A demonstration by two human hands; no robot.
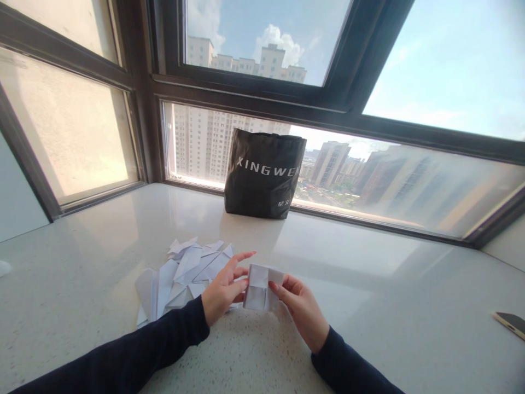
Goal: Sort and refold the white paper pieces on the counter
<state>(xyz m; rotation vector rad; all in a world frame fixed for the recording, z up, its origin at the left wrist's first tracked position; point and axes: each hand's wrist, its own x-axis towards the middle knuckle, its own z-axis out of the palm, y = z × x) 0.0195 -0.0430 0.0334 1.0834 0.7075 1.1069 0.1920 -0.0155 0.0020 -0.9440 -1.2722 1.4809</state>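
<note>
A folded white paper [257, 290], squarish and crossed by creases, is held up just above the countertop. My right hand [301, 306] pinches its right side, thumb in front and fingers behind. At the paper's left edge, my left hand [225, 287] grips with thumb and lower fingers, while its index finger stretches out past the top corner. Behind and to the left of my left hand lies a loose pile of folded white paper pieces [191, 265], many with pointed ends; my left hand and forearm hide part of it.
A black bag [262, 180] with white lettering stands upright against the window at the back of the pale speckled countertop [394, 306]. A phone [511, 323] lies at the far right edge. Dark window frames [143, 109] enclose the surface behind and at the left.
</note>
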